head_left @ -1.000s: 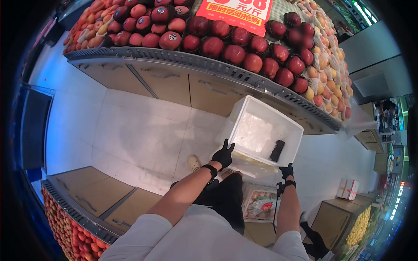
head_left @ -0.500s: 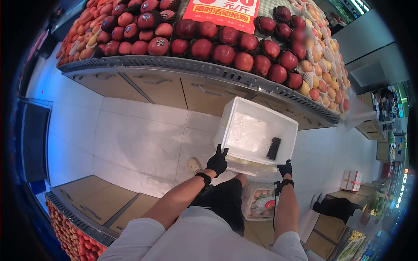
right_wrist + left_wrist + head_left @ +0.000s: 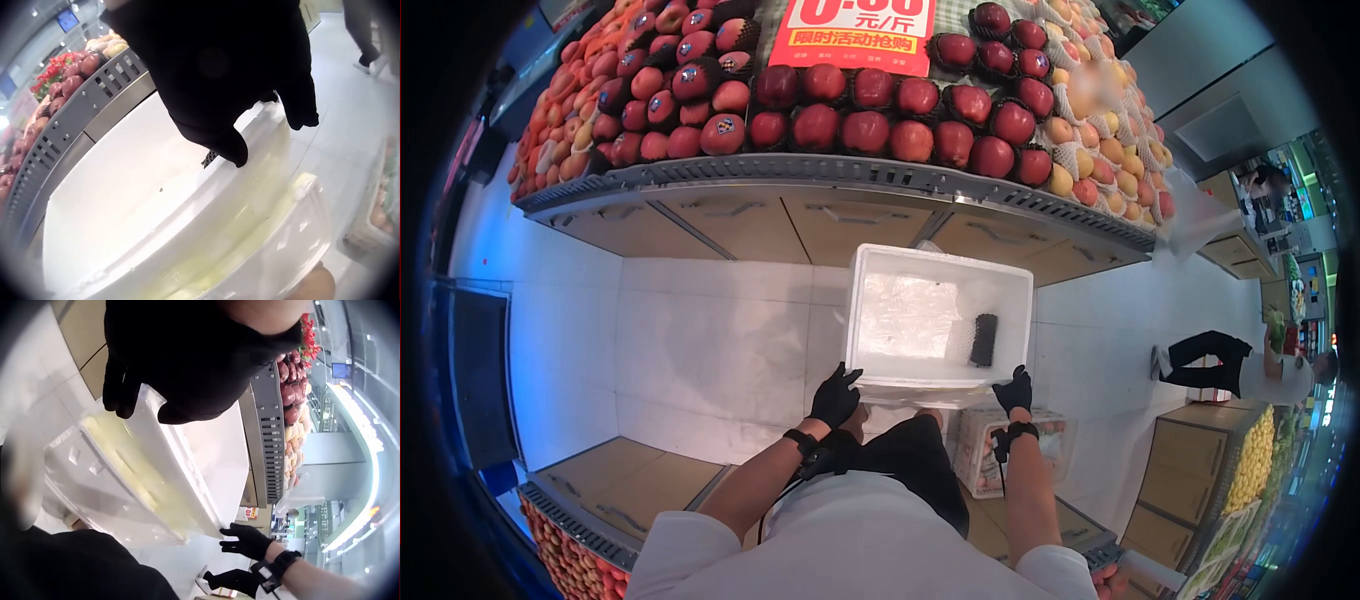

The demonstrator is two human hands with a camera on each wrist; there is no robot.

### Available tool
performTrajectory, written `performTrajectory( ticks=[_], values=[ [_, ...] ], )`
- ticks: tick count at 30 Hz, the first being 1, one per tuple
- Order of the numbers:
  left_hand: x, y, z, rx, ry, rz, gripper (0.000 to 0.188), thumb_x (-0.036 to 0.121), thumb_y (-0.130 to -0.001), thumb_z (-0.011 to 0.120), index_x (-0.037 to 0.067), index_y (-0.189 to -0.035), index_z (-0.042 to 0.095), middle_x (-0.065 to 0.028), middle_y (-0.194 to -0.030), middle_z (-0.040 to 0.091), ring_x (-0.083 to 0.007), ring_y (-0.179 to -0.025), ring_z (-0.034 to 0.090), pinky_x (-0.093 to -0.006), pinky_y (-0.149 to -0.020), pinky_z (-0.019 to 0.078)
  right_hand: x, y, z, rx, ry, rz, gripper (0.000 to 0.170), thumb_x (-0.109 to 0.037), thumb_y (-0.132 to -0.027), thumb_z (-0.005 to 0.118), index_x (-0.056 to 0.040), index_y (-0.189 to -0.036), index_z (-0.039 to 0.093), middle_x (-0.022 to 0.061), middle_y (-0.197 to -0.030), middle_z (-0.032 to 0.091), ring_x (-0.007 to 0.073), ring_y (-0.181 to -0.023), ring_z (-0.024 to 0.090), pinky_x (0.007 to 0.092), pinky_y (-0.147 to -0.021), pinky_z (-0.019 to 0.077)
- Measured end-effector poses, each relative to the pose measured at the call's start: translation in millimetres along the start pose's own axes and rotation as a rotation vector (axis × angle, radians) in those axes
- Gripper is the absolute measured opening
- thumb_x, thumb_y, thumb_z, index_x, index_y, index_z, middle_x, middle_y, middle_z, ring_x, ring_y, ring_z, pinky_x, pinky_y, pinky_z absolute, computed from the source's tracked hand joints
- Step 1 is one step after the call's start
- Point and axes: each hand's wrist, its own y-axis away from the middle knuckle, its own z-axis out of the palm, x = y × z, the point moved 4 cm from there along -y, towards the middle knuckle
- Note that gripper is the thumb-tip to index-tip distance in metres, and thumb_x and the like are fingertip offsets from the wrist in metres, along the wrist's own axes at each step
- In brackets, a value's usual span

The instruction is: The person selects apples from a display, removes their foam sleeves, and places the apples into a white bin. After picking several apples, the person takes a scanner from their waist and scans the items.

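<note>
A white foam box (image 3: 860, 310) is held in front of the body, its open top facing up. Black-gloved, my left hand (image 3: 835, 398) grips the rim at the near left corner. At the near right corner my right hand (image 3: 1013, 390), also gloved, holds the same rim, thumb inside and fingers outside in the right wrist view. A black mesh bundle (image 3: 984, 340) lies on the box floor, toward the right. Yellowish tape (image 3: 134, 469) runs along the near outer side, and another white rim (image 3: 312, 206) shows just below it.
A fruit stand with a grey slotted edge (image 3: 840, 172) and dark red apples (image 3: 867, 132) runs along the far side. A packed fruit crate (image 3: 980, 450) sits by my legs. At right, another person (image 3: 1240, 365) stands in the aisle. Cabinets (image 3: 615, 485) stand behind on the left.
The foam box and both hands have shifted left in the head view, and the box appears squarer to the body. The other person at right has moved up the aisle.
</note>
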Motion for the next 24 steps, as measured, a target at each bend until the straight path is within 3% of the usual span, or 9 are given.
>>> performTrajectory(
  ticks=[8,11,12,15,16,19,21,23,24],
  values=[
    [-55.3,48.6,-23.1,0.104,0.034,-0.022,0.042,0.016,-0.079,0.061,0.014,-0.120,0.064,-0.0260,-0.133,0.050,-0.0368,-0.107,0.061,-0.0399,-0.092,0.0502,-50.9,29.0,9.4,0.045,-0.081,-0.168,0.092,-0.031,-0.073,0.075,-0.0010,-0.145,0.026,0.0332,-0.134,0.043,0.0429,-0.124,0.044,0.0433,-0.103,0.0401],
    [-56.7,47.0,-44.8,0.225,0.061,-0.002,0.036,0.017,-0.080,0.062,0.011,-0.115,0.065,-0.0240,-0.131,0.052,-0.0363,-0.106,0.061,-0.0401,-0.092,0.0498,-71.2,34.5,9.9,0.012,-0.232,-0.090,0.086,-0.032,-0.076,0.073,-0.0002,-0.143,0.028,0.0332,-0.129,0.048,0.0435,-0.121,0.047,0.0439,-0.102,0.0415],
    [-58.4,43.9,-49.8,0.226,0.255,-0.082,0.029,0.018,-0.081,0.063,0.010,-0.109,0.067,-0.0240,-0.129,0.054,-0.0362,-0.107,0.061,-0.0402,-0.093,0.0490,-74.9,32.9,7.9,0.057,-0.277,-0.013,0.081,-0.032,-0.078,0.071,0.0016,-0.139,0.032,0.0329,-0.124,0.051,0.0441,-0.115,0.051,0.0445,-0.098,0.0440],
    [-71.0,20.8,-47.4,0.277,0.151,0.052,0.023,0.017,-0.082,0.063,0.009,-0.103,0.068,-0.0244,-0.127,0.055,-0.0363,-0.106,0.061,-0.0407,-0.092,0.0494,-76.4,29.6,5.1,0.192,-0.407,0.226,0.066,-0.033,-0.081,0.068,0.0070,-0.127,0.042,0.0317,-0.109,0.061,0.0461,-0.098,0.060,0.0463,-0.086,0.0514],
    [-67.9,16.7,-48.4,0.282,0.131,0.073,0.022,0.017,-0.082,0.062,0.010,-0.102,0.069,-0.0242,-0.124,0.057,-0.0363,-0.105,0.061,-0.0406,-0.092,0.0498,-57.9,11.8,33.0,0.216,-0.443,0.296,0.053,-0.030,-0.083,0.066,0.0082,-0.115,0.049,0.0292,-0.100,0.065,0.0423,-0.085,0.066,0.0449,-0.074,0.0553],
    [-72.2,4.9,-40.9,0.305,0.119,0.112,0.023,0.016,-0.082,0.062,0.012,-0.103,0.068,-0.0227,-0.128,0.055,-0.0362,-0.107,0.061,-0.0407,-0.092,0.0495,-43.0,3.6,44.7,0.050,-0.113,0.229,0.038,-0.027,-0.081,0.066,0.0048,-0.101,0.061,0.0255,-0.090,0.068,0.0349,-0.077,0.069,0.0408,-0.065,0.0564],
    [-28.6,3.7,-52.7,0.193,0.176,0.010,0.026,0.014,-0.082,0.062,0.014,-0.108,0.066,-0.0209,-0.135,0.050,-0.0363,-0.112,0.058,-0.0405,-0.094,0.0482,-6.9,7.7,50.4,-0.226,-0.054,0.317,0.021,-0.023,-0.081,0.065,-0.0048,-0.073,0.071,0.0152,-0.074,0.070,0.0231,-0.075,0.070,0.0350,-0.066,0.0562],
    [-23.8,-16.7,-35.7,0.184,0.169,0.130,0.036,0.013,-0.081,0.063,0.016,-0.117,0.062,-0.0192,-0.145,0.039,-0.0375,-0.117,0.053,-0.0413,-0.096,0.0466,-1.2,31.9,37.5,-0.262,-0.058,0.225,0.016,-0.014,-0.080,0.059,-0.0038,-0.074,0.069,0.0194,-0.072,0.069,0.0330,-0.074,0.070,0.0397,-0.064,0.0561],
    [-12.5,-25.4,-31.0,0.177,0.120,0.194,0.040,0.013,-0.081,0.062,0.014,-0.121,0.059,-0.0209,-0.148,0.033,-0.0392,-0.117,0.053,-0.0418,-0.096,0.0465,38.6,18.1,72.5,-0.249,0.085,0.122,0.017,-0.016,-0.080,0.059,-0.0037,-0.075,0.070,0.0186,-0.074,0.069,0.0317,-0.076,0.070,0.0391,-0.066,0.0559]
  ],
)
